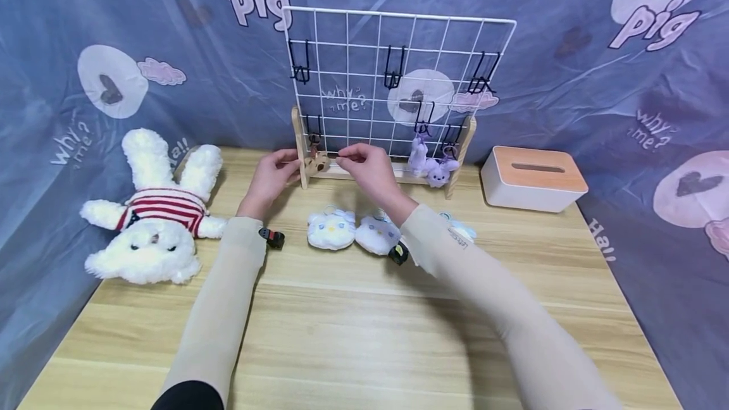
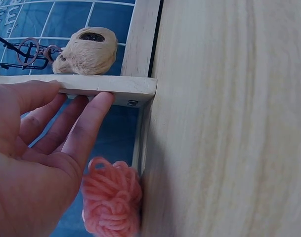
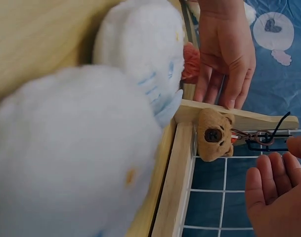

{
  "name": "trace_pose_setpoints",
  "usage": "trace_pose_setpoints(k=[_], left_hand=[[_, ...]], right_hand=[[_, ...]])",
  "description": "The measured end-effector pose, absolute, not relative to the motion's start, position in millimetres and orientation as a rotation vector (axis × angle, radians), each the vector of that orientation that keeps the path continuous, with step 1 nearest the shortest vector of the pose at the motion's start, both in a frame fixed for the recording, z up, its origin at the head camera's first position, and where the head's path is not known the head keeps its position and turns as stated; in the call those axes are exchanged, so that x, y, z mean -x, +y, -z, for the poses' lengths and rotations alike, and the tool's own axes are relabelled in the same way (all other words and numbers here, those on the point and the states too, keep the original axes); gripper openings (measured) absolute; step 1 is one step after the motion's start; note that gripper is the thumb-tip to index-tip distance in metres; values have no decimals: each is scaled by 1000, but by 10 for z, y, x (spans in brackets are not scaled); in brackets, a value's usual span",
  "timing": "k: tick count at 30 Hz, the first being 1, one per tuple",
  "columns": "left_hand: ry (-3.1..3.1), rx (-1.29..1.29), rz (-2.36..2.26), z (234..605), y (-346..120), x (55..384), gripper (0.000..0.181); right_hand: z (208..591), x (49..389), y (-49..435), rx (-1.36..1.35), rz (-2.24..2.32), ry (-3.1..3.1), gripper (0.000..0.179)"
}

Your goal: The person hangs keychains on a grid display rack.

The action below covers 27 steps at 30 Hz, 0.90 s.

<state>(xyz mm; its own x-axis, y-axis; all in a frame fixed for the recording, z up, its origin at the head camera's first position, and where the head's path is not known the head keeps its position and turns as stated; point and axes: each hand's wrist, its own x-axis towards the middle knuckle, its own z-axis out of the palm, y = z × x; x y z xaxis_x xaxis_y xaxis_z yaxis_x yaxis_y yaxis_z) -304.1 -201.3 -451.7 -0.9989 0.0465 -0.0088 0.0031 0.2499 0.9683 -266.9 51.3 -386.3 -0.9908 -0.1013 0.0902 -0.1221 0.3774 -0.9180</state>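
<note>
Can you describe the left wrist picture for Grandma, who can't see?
A left hand touches the wooden side post of a white wire rack. Above the post in the picture is a tan plush; below, a bundle of pink yarn.

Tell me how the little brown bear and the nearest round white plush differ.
The brown bear is at the wire rack; the white plush rests on the table. The brown bear looks smaller than the white plush. The brown bear is dark-nosed, the white plush yellow-nosed. Both look soft and furry.
</note>
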Motion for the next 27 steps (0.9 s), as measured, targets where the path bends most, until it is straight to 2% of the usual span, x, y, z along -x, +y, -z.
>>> trace_pose_setpoints(k=[17,27], left_hand=[[2453,-57,-1902,4489,-1953,3051,43],[2448,-38,-1904,4484,-1996,3014,44]], right_hand=[[3853,2179,1347,-340,-1594,-2716,28],[3895,2079,1811,-263,-1614,-2764,28]])
